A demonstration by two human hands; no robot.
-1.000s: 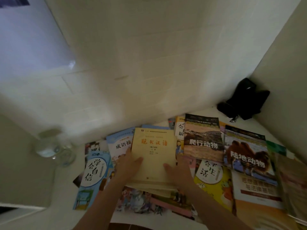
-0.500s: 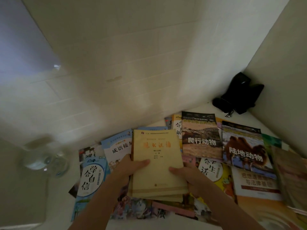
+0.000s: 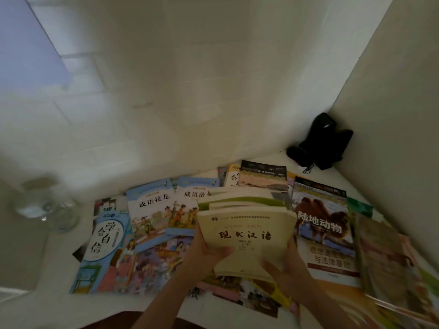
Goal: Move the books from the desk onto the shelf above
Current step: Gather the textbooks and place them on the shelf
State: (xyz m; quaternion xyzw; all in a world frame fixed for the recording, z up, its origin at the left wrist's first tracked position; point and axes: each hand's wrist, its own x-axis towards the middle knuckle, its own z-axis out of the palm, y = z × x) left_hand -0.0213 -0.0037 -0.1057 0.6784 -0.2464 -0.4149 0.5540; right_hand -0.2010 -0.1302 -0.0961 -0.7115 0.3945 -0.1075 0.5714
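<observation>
Both my hands hold a stack of books above the desk, a pale yellow book (image 3: 247, 236) with orange characters on top. My left hand (image 3: 204, 255) grips the stack's left edge, thumb on the cover. My right hand (image 3: 288, 269) grips its lower right corner. Under and around it, many picture books lie spread flat on the white desk (image 3: 42, 305): blue ones (image 3: 152, 210) at the left, a camel-cover book (image 3: 320, 222) at the right. No shelf is in view.
A glass jar (image 3: 45, 207) stands at the desk's left. A black pouch (image 3: 320, 143) sits in the back right corner. White tiled wall rises behind; a side panel (image 3: 392, 138) closes the right. More books hang over the desk's right edge.
The stack came up off the spread books and toward me and to the right, its front edge tilting up. Both hands moved with it. A second blue book beneath is uncovered.
</observation>
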